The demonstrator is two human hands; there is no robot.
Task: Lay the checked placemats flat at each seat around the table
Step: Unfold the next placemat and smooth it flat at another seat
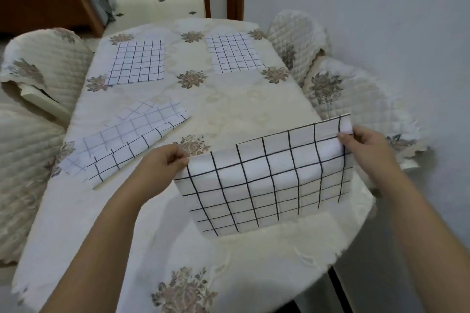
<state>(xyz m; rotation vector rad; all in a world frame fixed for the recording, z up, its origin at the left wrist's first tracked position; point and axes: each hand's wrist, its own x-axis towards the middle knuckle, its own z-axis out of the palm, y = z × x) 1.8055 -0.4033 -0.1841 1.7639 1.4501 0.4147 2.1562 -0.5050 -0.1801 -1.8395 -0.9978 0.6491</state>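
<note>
Two checked placemats already lie flat on the far half of the table (pixel 241 104), the far-left placemat (pixel 137 62) and the far-right placemat (pixel 232 53), each in front of a quilted chair. A third, the folded placemat (pixel 127 140), rests askew on the near left, doubled over on itself with its paler underside showing, so that seat is not yet set. The fourth, the held placemat (pixel 267 180), hangs above the near right part of the table, stretched between both hands and tilted toward the camera, its lower edge near the cloth; whether it touches cannot be told. The left hand (pixel 165 160) pinches its upper left corner with curled fingers, and the right hand (pixel 363 145) pinches the upper right corner between thumb and fingers. By my reckoning the job is about half done: this mat needs lowering and smoothing at the near right seat, then the folded one needs opening and squaring up on the left.
</note>
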